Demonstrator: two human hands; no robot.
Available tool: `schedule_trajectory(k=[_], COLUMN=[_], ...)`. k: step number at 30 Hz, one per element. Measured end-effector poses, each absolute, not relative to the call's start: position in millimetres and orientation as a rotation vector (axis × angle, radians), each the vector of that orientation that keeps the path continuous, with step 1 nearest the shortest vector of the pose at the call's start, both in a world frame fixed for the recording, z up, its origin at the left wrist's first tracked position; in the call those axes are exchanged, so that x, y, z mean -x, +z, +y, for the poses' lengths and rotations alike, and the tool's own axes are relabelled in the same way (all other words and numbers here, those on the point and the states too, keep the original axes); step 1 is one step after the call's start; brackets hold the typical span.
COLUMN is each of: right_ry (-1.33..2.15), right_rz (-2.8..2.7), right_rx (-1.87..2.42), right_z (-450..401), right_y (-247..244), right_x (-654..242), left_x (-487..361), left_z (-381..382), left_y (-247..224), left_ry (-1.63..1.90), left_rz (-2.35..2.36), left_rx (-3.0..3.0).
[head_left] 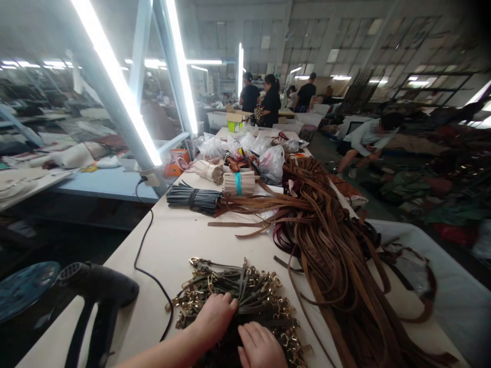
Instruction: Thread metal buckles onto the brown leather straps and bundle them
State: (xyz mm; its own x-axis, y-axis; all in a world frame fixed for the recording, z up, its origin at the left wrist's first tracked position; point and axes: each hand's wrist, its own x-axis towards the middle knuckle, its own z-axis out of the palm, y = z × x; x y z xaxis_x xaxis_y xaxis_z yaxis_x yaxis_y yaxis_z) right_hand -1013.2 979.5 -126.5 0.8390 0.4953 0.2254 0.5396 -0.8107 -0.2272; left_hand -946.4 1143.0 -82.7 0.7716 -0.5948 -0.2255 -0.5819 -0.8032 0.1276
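A heap of dark olive-brown leather straps (245, 289) with gold-coloured metal clasps lies at the near middle of the table. My left hand (217, 317) is on the heap, its fingers curled down and closed over the straps near the centre. Just to its right, my right hand (263, 345) rests on the near side of the same heap. Its fingers are stretched out and lie over the straps. Gold snap hooks (295, 335) stick out around the heap's edges. The straps directly beneath both palms are hidden.
Long brown leather strips (326, 245) sprawl along the table's right side. A black heat gun (99, 301) stands at the left, near a black cord (148, 266). Bundled dark strips (194, 198) and plastic bags (270, 161) lie farther back. A white bin (456, 286) is at the right. People are in the background.
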Motion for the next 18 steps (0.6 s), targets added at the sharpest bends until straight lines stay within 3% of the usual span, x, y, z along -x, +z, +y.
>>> schedule_trajectory(k=[3,8,18], right_ry=[-0.195,0.232,0.064], right_rz=[-0.898,-1.024,-0.831], right_rx=[2.696,2.629,2.821], right_z=[972,969,967], right_y=[-97,-64,-83], right_x=[1005,962,967], left_x=[963,982,889], left_z=[1142,1147,1161], left_y=[-84,-73,-75], left_ry=[-0.354,-0.433,-0.319], left_rz=[-1.08,-0.99,-0.447], left_rx=[-2.834,-2.819,-2.754])
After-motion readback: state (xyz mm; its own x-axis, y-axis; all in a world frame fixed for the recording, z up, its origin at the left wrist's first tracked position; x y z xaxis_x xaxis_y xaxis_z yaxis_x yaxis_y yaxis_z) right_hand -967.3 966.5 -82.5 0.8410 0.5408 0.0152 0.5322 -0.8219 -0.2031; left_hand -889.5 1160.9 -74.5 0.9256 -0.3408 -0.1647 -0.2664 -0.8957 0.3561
